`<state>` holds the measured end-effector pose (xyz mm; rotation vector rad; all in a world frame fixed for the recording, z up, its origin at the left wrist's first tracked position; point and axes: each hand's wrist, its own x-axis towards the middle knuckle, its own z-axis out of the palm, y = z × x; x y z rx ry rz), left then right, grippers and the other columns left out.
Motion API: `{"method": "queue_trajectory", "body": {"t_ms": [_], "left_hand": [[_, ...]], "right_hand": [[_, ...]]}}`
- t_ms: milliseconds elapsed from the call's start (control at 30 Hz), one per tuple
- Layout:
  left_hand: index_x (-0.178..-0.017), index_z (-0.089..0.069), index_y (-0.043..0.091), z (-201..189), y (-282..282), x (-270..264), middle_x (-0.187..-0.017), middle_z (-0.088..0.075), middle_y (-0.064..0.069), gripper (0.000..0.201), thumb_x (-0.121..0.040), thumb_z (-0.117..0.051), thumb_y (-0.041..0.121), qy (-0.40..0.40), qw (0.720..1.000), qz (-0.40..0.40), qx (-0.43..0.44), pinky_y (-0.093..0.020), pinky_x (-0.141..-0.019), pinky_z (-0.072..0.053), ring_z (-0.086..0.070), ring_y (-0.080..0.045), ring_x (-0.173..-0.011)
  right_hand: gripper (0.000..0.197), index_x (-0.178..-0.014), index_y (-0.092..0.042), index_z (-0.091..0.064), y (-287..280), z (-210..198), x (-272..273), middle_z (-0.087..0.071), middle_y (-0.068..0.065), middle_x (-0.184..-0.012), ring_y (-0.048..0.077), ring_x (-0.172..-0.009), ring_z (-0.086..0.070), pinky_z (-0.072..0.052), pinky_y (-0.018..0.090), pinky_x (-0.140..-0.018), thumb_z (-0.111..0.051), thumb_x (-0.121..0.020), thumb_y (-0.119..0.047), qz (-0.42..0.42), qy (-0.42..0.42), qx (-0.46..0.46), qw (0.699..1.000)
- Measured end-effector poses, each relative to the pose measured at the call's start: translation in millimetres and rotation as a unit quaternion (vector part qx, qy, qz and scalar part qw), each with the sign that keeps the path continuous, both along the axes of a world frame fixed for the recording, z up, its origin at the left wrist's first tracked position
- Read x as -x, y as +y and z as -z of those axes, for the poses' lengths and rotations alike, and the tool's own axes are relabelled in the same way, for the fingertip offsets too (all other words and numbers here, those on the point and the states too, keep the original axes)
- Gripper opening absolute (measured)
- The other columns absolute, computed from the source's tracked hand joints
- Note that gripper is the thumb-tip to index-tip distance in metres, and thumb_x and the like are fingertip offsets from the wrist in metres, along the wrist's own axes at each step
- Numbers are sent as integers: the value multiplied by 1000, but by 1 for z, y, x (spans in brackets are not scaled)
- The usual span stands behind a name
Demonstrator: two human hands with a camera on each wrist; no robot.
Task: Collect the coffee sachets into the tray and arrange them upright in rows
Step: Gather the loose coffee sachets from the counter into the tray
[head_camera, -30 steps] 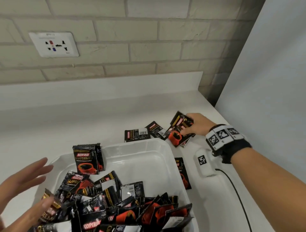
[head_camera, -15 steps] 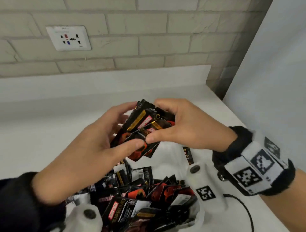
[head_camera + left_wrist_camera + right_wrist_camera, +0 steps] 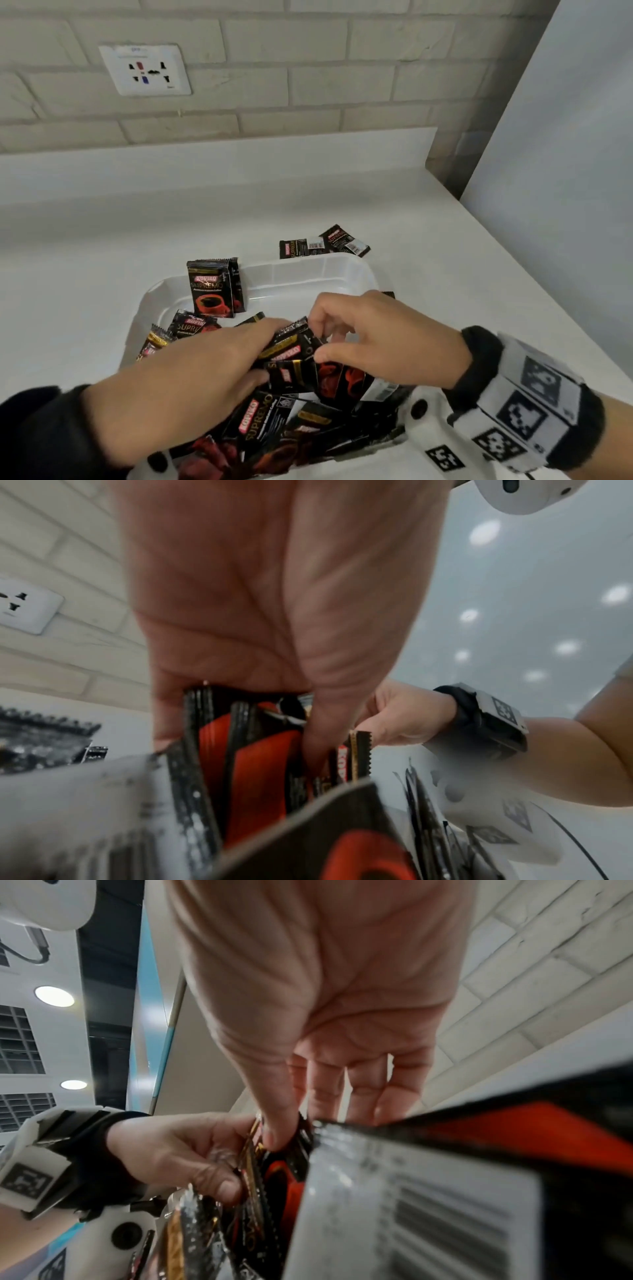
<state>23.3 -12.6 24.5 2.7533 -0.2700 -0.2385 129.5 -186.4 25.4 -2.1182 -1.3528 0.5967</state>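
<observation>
Both hands hold one bundle of black-and-red coffee sachets [image 3: 295,356] low over the white tray [image 3: 308,274]. My left hand [image 3: 205,380] grips the bundle from the left, thumb under it; the left wrist view shows its fingers round the sachets [image 3: 240,750]. My right hand [image 3: 373,335] pinches the bundle's right side, thumb on the front, as the right wrist view shows [image 3: 274,1137]. A loose heap of sachets [image 3: 274,428] fills the tray's near half. One sachet [image 3: 210,289] stands upright against the far wall. Two sachets [image 3: 322,245] lie on the counter behind the tray.
The tray sits on a white counter [image 3: 85,257] against a brick wall with a socket plate [image 3: 145,70]. A pale panel [image 3: 565,171] bounds the counter on the right. Part of another sachet [image 3: 388,294] shows just right of the tray, behind my right hand.
The right hand brought sachets from the counter to the left hand. Both hands then lowered the bundle from chest height down into the tray's heap.
</observation>
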Motion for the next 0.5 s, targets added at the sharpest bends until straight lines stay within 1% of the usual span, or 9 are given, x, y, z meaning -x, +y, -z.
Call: {"method": "queue_trajectory", "body": {"t_ms": [67, 100, 167, 200, 233, 300, 367, 433, 500], "left_hand": [[-143, -12, 34, 0, -4, -1, -132, -40, 23, 47, -100, -30, 30, 23, 999, 18, -29, 6, -71, -26, -39, 10, -111], [-143, -13, 33, -1, -4, -1, -127, -41, 26, 46, -100, -30, 30, 31, 999, 20, -32, 6, -70, -26, -39, 14, -104], [-137, -17, 39, 1, 2, 2, -100, -40, 35, 42, -99, -32, 31, 38, 999, 17, -19, 5, -72, -27, -36, 25, -85], [-131, -16, 46, 2, 5, 4, -91, -37, 35, 39, -98, -33, 33, 39, 999, 13, -9, 4, -73, -27, -33, 31, -82], [-123, -12, 51, 4, 7, 6, -92, -40, 34, 36, -98, -34, 36, 40, 999, 21, -15, 2, -74, -27, -30, 33, -84], [-127, -8, 50, 7, 6, 8, -110, -48, 26, 38, -99, -32, 39, 48, 997, 35, -59, -2, -72, -30, -38, 21, -83], [-139, -13, 33, 9, 1, 7, -122, -51, 13, 41, -101, -28, 32, 62, 990, 55, -113, -10, -71, -32, -39, 2, -83], [-141, -15, 24, 6, -4, 6, -120, -52, 7, 41, -101, -25, 30, 79, 981, 74, -159, -16, -73, -29, -37, -8, -88], [-138, -15, 28, 4, -4, 5, -99, -45, 16, 39, -101, -26, 35, 85, 975, 85, -185, -17, -75, -29, -36, -4, -84]], "right_hand": [[16, -87, -31, -44, -1, 0, 0, -52, -18, -72, 8, -76, -59, -45, 23, -73, -60, -88, -29, -5, 0, 22, 1000], [16, -87, -31, -43, -1, 0, 0, -53, -18, -72, 8, -76, -59, -45, 24, -74, -60, -88, -29, -5, 4, 23, 1000], [21, -83, -35, -41, -2, -3, -1, -54, -19, -73, 10, -79, -61, -47, 27, -78, -61, -87, -29, 9, 15, 7, 1000], [24, -81, -37, -40, -2, -3, -1, -54, -20, -73, 9, -79, -62, -47, 27, -79, -62, -87, -29, 16, 20, -3, 1000], [25, -81, -38, -39, -3, -3, 0, -53, -21, -72, 8, -79, -61, -47, 24, -79, -62, -86, -28, 18, 26, -10, 999], [16, -90, -33, -45, -3, -1, 4, -55, -18, -77, 7, -78, -60, -45, 18, -72, -59, -89, -27, -2, 35, 0, 999], [15, -105, -25, -48, -3, 3, 8, -55, -10, -84, 7, -77, -56, -40, 16, -67, -54, -92, -26, -26, 19, 35, 999], [20, -113, -24, -48, -3, 4, 8, -59, -7, -90, 9, -84, -56, -42, 20, -72, -51, -94, -27, -40, 3, 59, 997], [23, -116, -28, -49, -6, -3, 2, -62, -7, -107, 8, -95, -56, -45, 26, -84, -51, -93, -30, -47, -12, 62, 997]]}}
